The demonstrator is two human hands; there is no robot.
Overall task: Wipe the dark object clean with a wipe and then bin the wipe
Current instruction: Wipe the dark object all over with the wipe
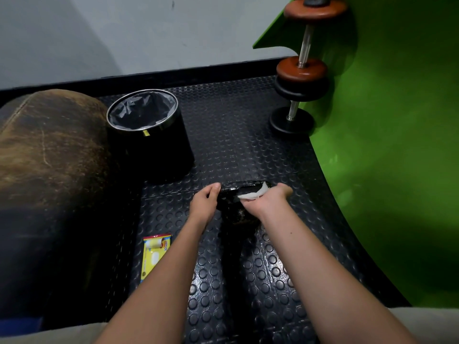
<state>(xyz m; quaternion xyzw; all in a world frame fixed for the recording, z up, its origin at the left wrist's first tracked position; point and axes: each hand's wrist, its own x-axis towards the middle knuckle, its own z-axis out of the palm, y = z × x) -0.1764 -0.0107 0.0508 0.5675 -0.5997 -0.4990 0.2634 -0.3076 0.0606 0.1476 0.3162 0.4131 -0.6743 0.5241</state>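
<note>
A dark glossy object [236,206] sits on the studded black rubber floor [231,135] in front of me. My left hand [205,201] grips its left end, thumb on the top edge. A white wipe [253,194] lies against the object's upper right part, held there by my right hand [269,198], whose fingers curl over it. A black round bin [149,135] with a chrome rim and a grey liner stands open to the upper left of the object.
A yellow pack of wipes [155,254] lies on the floor by my left forearm. A worn brown leather seat [49,150] fills the left side. Dumbbells [299,70] stand against the green wall [387,145] on the right.
</note>
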